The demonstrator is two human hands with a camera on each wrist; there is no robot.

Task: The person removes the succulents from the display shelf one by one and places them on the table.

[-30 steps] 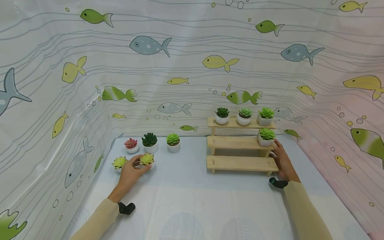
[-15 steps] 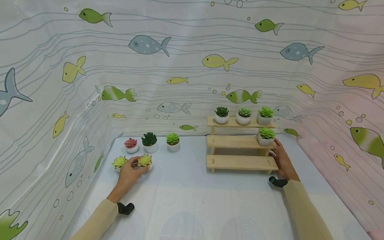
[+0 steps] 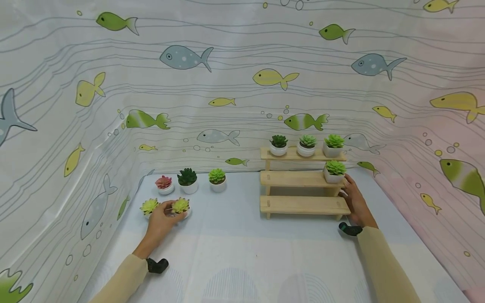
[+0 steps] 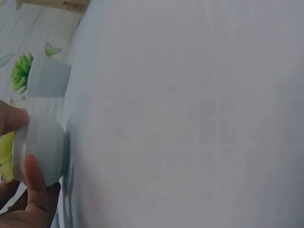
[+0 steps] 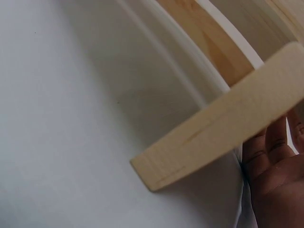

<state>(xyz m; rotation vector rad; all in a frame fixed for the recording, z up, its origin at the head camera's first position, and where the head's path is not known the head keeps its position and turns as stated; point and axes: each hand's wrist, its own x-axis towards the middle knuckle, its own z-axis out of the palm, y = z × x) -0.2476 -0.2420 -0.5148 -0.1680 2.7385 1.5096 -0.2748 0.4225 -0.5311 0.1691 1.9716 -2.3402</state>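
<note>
My left hand [image 3: 161, 223] grips a white pot with a yellow-green succulent [image 3: 180, 205], thumb on one side and fingers on the other. In the left wrist view the white pot [image 4: 47, 147] is upright, its base right at the tabletop. Just left of it stands another yellow-green succulent [image 3: 149, 206], partly hidden by the hand. My right hand [image 3: 356, 204] holds the right end of the three-step wooden stand [image 3: 291, 179] at the middle step. In the right wrist view its fingers [image 5: 273, 142] are partly hidden behind a wooden piece [image 5: 213, 123].
A red succulent [image 3: 164, 184], a dark green one [image 3: 187, 180] and a bright green one [image 3: 217, 180] line the back left. Three potted succulents occupy the top step [image 3: 265, 154]; a bright green one [image 3: 335, 171] stands on the middle step's right end. A fish-printed sheet [image 3: 242, 84] walls the table.
My left hand has shifted slightly left and down with the yellow-green succulent, closer to the other one. The right hand stays at the stand.
</note>
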